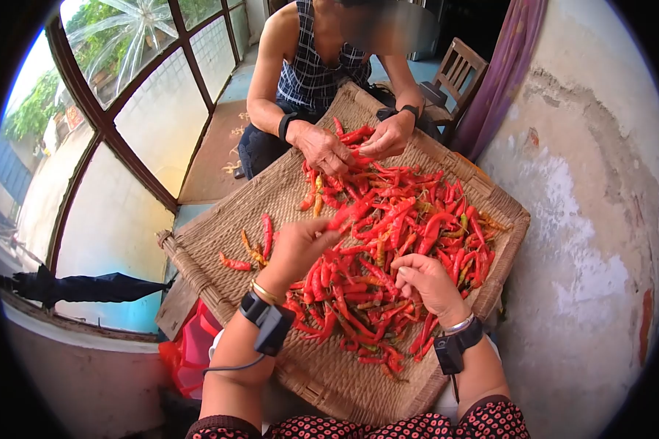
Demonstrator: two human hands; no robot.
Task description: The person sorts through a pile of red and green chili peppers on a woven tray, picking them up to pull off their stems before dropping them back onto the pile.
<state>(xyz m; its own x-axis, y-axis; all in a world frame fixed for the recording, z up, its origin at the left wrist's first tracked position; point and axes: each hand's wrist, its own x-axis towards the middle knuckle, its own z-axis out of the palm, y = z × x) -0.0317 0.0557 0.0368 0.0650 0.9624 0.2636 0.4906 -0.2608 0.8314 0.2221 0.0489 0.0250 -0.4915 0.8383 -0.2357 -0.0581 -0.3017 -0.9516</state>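
A large heap of red chili peppers (388,234), with a few yellowish ones among them, lies on a woven tray (329,380). My left hand (300,249) is closed over the left part of the heap, with a slightly blurred red chili pepper (350,213) at its fingertips. To the right, my right hand (426,282) hovers low over the chilies, thumb and fingers pinched together. Whatever is between those fingertips, if anything, is too small to make out. Several loose chilies, including a red one (236,263), lie apart on the tray's left side.
Across the tray sits another person (322,66), both hands (329,148) working at the far end of the heap. Framed windows (146,139) and a dark folded umbrella (102,287) are at left. A worn wall (571,219) stands at right, a wooden chair (458,77) behind.
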